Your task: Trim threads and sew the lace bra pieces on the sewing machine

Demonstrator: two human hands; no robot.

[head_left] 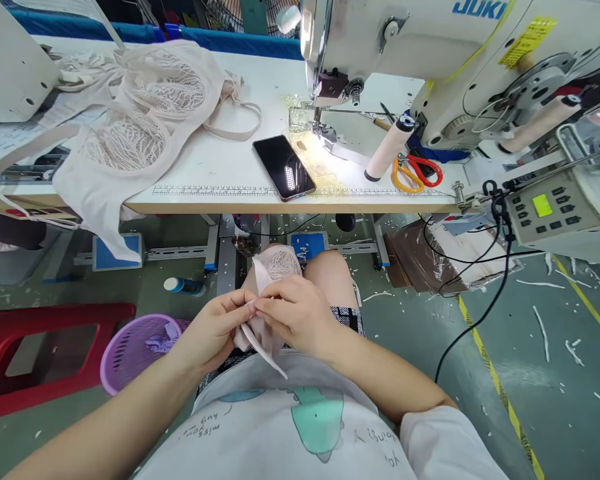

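one phone (284,167), one pair of scissors (417,172), one purple basket (136,350), two hands

You get bright, even overhead light across the white worktop (220,167), with soft shadows beneath its front edge. The sewing machine (430,40) lamp throws a warm glare patch beside the phone (283,167), whose screen mirrors it. Wide-angle distortion bends the worktop's edges and corners. Focus stays sharp throughout.

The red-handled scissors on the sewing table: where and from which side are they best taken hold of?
By the handle loops. The scissors lie flat beside the thread cone, red and yellow loops toward the table's front edge, blades pointing back under the sewing machine. Probably best to come from the front and above, fingers into the loops; the machine body crowds the blade end.
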